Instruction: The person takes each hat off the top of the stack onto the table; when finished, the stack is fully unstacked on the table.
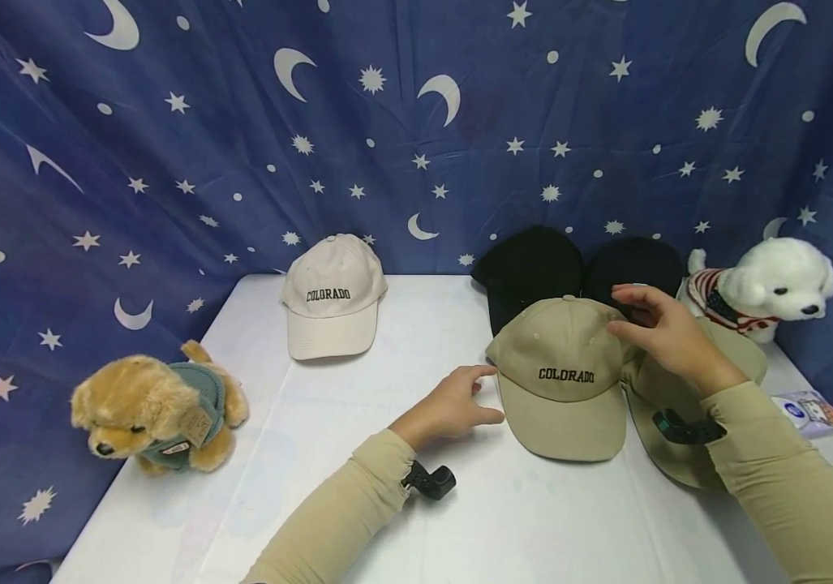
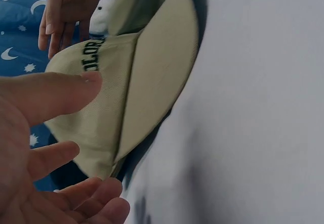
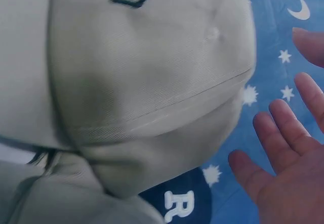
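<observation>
A khaki baseball cap [image 1: 564,357] with COLORADO across its front sits on the white table, brim toward me. At its left side is my left hand [image 1: 454,403], thumb and fingers spread apart; the left wrist view shows the thumb [image 2: 55,95] passing in front of the lettering. My right hand [image 1: 667,337] is by the crown's right side, its fingers loosely spread and holding nothing. In the right wrist view the fingers [image 3: 283,138] appear apart from the khaki crown [image 3: 167,57]. An olive cap [image 1: 733,357] lies partly under the right forearm, overlapping the khaki cap's edge.
Behind stand a black cap [image 1: 533,272] and a dark navy cap [image 1: 635,264]. A cream COLORADO cap [image 1: 334,296] sits back left. Plush dogs, one tan [image 1: 139,405] and one white [image 1: 774,280], stand at the sides. A small printed packet [image 1: 813,410] lies right. A starry curtain [image 1: 387,162] hangs behind.
</observation>
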A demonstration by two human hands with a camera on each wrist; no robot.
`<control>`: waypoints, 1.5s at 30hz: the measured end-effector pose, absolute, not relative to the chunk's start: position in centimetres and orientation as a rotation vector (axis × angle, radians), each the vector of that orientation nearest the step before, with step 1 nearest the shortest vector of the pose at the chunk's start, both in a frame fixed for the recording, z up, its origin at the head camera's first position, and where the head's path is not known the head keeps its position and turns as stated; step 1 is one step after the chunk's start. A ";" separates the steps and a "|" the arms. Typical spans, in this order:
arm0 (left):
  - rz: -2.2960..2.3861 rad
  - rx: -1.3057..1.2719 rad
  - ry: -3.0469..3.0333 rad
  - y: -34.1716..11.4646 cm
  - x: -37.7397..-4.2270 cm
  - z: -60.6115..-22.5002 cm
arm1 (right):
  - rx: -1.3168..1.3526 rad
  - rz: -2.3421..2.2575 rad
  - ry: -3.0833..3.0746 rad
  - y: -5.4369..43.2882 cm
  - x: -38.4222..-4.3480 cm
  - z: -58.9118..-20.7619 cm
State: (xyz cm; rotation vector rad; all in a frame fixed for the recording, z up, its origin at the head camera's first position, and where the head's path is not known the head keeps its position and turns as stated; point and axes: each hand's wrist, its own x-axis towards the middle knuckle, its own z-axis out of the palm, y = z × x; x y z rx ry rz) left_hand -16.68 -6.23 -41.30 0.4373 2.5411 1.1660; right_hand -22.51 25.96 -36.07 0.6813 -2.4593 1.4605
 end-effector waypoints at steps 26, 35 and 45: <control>1.304 0.321 2.649 -12.8 -16.3 -39.1 | 0.872 1.455 -2.421 21.6 -21.8 -32.8; 1.457 0.288 2.622 -15.5 -16.1 -38.1 | 0.945 1.514 -2.424 18.6 -22.1 -32.5; 1.524 0.246 2.665 -19.1 -15.9 -37.4 | 0.964 1.586 -2.431 15.1 -22.6 -32.3</control>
